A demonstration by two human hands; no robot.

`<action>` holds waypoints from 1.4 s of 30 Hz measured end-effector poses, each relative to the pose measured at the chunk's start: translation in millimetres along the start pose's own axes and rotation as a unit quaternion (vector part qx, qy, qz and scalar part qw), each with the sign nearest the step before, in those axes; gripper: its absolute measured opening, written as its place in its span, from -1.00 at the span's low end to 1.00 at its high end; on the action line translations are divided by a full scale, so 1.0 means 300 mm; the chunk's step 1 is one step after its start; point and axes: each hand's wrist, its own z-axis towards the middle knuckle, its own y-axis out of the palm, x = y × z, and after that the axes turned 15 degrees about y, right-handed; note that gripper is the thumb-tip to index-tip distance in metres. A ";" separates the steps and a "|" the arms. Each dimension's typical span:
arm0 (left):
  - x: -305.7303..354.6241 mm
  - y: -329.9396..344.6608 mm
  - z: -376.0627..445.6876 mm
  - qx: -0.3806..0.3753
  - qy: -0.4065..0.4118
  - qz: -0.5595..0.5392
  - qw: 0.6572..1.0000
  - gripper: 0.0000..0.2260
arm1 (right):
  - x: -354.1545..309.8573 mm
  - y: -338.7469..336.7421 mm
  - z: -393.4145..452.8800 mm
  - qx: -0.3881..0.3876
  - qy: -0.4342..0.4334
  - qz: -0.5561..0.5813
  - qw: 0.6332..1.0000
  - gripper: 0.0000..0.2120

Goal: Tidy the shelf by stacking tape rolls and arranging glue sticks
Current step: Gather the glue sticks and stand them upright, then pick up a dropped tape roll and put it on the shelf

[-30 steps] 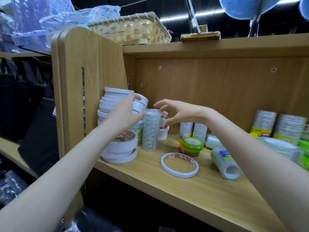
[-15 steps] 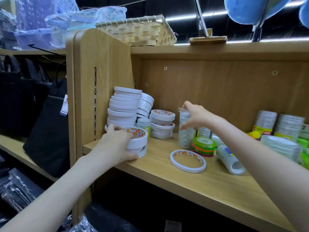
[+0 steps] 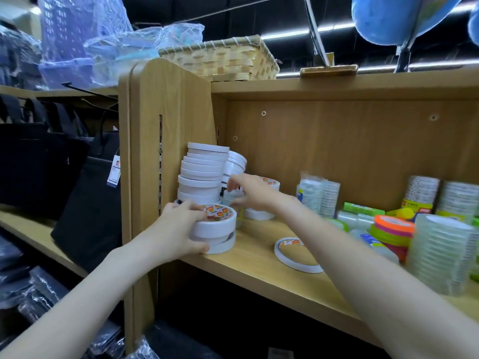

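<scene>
Here the left hand (image 3: 178, 226) grips the front tape stack (image 3: 216, 230).

We cannot read any words here. The front tape roll (image 3: 219, 216) has red and orange marks on its label (too blurry for us), and the price tag (image 3: 114, 171) on the black bag (image 3: 85, 211) is too small.

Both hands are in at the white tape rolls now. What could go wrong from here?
The tall white stack behind the left hand sits unevenly, so a nudge may topple it. The right hand reaches across near the small clear roll and could knock it over. The thin flat roll near the shelf edge could get swept off.
</scene>
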 end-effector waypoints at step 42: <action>0.190 0.057 0.248 0.343 0.115 0.097 0.927 -0.84 | 0.278 -0.343 -0.425 0.018 0.193 -0.136 0.972 -0.77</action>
